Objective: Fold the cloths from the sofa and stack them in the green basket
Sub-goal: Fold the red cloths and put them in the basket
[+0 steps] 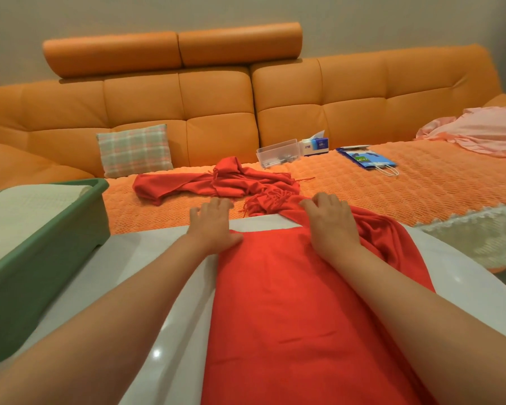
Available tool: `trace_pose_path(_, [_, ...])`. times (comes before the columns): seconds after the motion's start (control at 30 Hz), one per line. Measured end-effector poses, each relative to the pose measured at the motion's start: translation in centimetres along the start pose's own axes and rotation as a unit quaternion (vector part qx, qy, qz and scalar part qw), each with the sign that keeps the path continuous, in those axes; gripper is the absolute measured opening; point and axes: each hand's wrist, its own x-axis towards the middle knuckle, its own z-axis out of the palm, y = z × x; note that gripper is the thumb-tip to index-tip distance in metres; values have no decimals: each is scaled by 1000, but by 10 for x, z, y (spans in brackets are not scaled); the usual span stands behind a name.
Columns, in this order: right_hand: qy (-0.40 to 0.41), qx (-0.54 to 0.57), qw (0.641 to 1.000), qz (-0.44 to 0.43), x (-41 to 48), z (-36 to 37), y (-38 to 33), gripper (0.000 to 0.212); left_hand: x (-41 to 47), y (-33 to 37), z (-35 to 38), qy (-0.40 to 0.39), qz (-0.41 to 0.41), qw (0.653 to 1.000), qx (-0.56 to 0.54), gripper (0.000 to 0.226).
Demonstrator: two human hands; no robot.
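Arms outstretched over long red fringed cloth [275,302]: left hand [214,226] flat, fingers spread; right hand [330,225] fingers bent, grip unclear.

— Where is the table free?
— A bare strip of the white table [140,244] runs between the green basket [41,273] on the left and the red cloth [289,302] covering the middle.
— And the sofa seat [421,194]?
— Open at the front right. A clear box [278,152], a tissue box [316,146] and a blue bag [365,160] stand further back.
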Motion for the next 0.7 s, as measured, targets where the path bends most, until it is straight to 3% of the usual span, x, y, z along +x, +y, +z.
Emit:
trace_pose_path(0.1, [7, 23, 992, -121, -1, -2, -10, 38, -17, 16, 14, 97, 88, 986, -99, 49])
trace_pose_path(0.2, [-109, 80, 981, -140, -10, 3, -18, 41, -33, 22, 27, 49, 148, 983, -97, 48])
trace_pose_path(0.33, [-253, 111, 957, -92, -22, 4, -13, 51, -45, 13, 34, -102, 95, 987, -81, 65])
trace_pose_path(0.43, [-281, 103, 951, -75, -28, -1, -13, 57, -52, 6, 30, -35, -32, 995, -87, 70])
trace_pose_path(0.5, [-277, 102, 953, -62, -31, -3, -14, 57, -53, 3, 24, 2, -101, 994, -45, 61])
trace_pose_path(0.6, [-264, 103, 957, -55, -35, -6, -15, 57, -51, 6, 14, -12, -139, 988, -65, 41])
trace_pose_path(0.7, [-248, 108, 962, -34, -37, -8, -14, 55, -44, 17, 4, 21, -167, 970, -178, 26])
